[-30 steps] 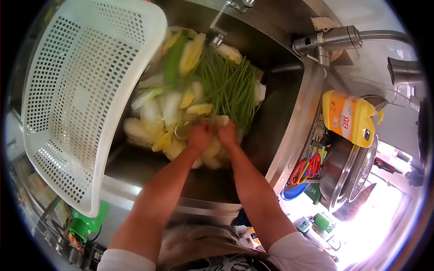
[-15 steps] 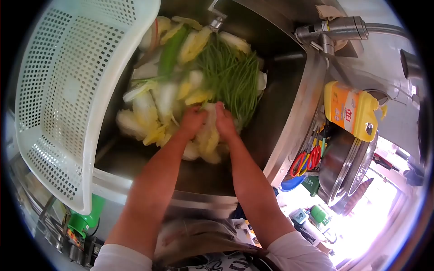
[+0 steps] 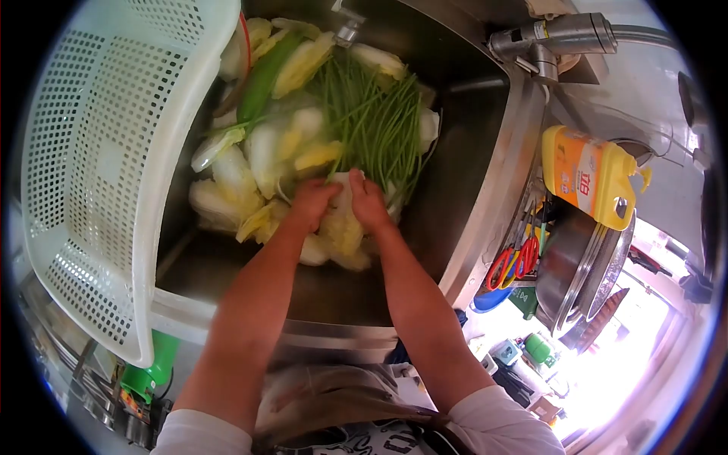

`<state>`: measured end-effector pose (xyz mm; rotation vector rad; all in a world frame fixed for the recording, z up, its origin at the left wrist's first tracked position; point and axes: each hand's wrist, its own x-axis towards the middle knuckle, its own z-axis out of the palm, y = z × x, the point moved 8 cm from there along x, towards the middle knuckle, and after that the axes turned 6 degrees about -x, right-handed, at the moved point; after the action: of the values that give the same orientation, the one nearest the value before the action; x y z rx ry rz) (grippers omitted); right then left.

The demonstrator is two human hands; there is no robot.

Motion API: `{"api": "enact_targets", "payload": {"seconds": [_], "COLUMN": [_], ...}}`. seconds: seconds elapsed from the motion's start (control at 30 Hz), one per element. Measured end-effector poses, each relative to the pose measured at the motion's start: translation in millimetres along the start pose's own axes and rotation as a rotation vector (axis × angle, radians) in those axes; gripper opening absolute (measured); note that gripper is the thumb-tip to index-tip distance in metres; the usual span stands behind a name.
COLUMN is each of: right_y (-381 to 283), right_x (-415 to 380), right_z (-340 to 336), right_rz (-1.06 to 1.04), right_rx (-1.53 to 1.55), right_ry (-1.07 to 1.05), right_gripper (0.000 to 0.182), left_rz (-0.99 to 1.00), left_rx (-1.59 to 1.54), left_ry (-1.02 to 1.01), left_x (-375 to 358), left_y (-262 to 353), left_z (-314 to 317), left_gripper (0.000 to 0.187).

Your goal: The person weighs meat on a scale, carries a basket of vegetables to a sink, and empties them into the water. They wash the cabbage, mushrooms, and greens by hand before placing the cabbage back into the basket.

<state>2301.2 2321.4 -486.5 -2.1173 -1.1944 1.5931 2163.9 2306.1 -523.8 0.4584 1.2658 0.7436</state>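
Observation:
Both my hands are low in the sink (image 3: 462,227), closed around a pale napa cabbage leaf (image 3: 339,226) between them. My left hand (image 3: 315,203) grips its left side, with the fingers curled in. On the other side my right hand (image 3: 368,201) pinches the leaf, thumb on top. More cabbage leaves (image 3: 235,178) float in the water to the left, pale white and yellow. Just beyond my right hand lies a big bundle of long thin green stalks (image 3: 375,121). A long green vegetable (image 3: 267,80) rests among the leaves farther back.
A white perforated basket (image 3: 106,159) sits over the sink's left edge. Along the right rim are a metal faucet (image 3: 557,39), a yellow jug (image 3: 590,178), red-handled scissors (image 3: 500,267) and stacked metal basins (image 3: 580,273). A smaller spout (image 3: 347,30) is at the back.
My hands stay closed on the cabbage leaf, which has shifted slightly. The floating leaves and green stalks appear a little farther left, and the view has moved a bit.

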Motion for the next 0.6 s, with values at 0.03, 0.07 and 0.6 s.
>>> {"api": "enact_targets", "payload": {"seconds": [0.03,0.07,0.6], "right_y": [0,0,71], "right_x": [0,1,59], "right_z": [0,1,-3], "right_rz": [0.009,0.018,-0.528], "right_rx": [-0.055,-0.111,-1.32], "right_ry": [-0.018,-0.037,0.251], "right_gripper": [0.061,0.06,0.035], "left_rz": [-0.045,-0.149,0.157], "left_rx": [-0.041,-0.1,0.646], "left_ry": [0.024,0.068,0.17], "left_x": [-3,-4,11], "left_y": [2,0,-6], "left_z": [0,-1,41], "left_gripper": [0.025,0.025,0.032]}}
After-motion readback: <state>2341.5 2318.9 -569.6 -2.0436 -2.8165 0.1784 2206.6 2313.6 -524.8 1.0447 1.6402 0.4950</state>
